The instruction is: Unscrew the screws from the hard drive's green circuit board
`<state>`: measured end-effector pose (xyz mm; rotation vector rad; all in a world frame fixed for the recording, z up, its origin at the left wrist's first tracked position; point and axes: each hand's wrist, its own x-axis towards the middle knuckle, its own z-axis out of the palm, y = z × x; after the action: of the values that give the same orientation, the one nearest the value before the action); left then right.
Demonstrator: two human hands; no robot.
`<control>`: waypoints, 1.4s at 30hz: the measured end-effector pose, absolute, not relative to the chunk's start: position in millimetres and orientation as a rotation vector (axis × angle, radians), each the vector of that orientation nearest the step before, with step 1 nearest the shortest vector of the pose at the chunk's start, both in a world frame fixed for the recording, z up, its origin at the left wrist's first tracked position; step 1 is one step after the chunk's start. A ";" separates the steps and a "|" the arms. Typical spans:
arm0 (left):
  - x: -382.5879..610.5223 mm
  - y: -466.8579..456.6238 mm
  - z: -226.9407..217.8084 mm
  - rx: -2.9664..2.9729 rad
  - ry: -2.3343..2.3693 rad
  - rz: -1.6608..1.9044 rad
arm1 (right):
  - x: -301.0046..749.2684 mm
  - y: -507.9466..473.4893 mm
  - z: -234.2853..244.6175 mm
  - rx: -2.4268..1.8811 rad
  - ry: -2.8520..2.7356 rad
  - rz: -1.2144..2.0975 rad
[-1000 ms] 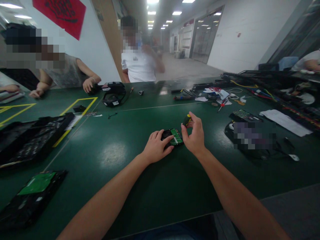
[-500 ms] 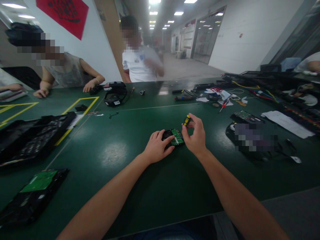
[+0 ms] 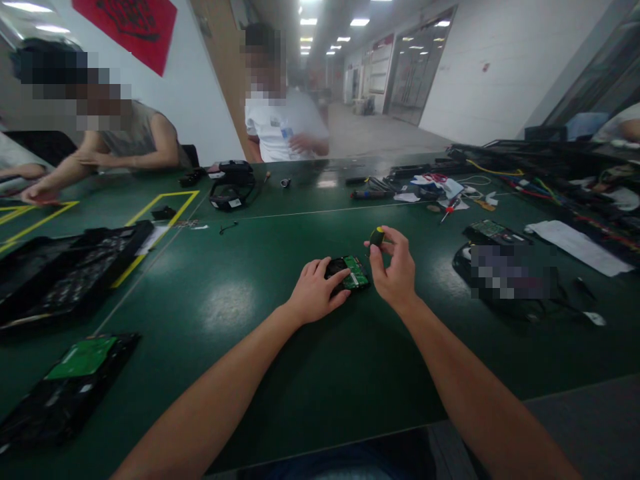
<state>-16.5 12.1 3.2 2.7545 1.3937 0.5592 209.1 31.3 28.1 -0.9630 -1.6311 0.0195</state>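
Note:
A small black device with a green circuit board lies on the dark green table in the middle of the head view. My left hand rests on its left side, fingers curled over it and holding it down. My right hand hovers just right of the board, fingers pinched round the black and yellow handle of a small screwdriver held upright. The screwdriver's tip is hidden behind my fingers.
A hard drive with a green board lies at the near left, a black tray behind it. Black devices sit to the right, tools and wires farther back. Two people sit across the table at left and centre.
My right hand has turned the screwdriver handle and risen slightly. The person at far left moved an arm across the table. My left hand has stayed on the board.

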 end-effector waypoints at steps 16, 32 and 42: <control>-17.3 12.9 1.8 2.749 1.386 0.577 | 210.2 27.2 35.5 -0.958 -1.664 0.031; -17.9 13.4 0.9 2.742 1.391 0.568 | 210.6 31.2 27.1 -1.020 -1.555 0.037; -17.7 14.2 -1.2 2.744 1.400 0.579 | 207.5 24.7 33.1 -0.996 -1.709 0.058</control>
<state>-17.7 14.2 -1.2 2.7444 1.3999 0.5793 207.5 24.7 33.1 -0.9961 -1.7091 0.0582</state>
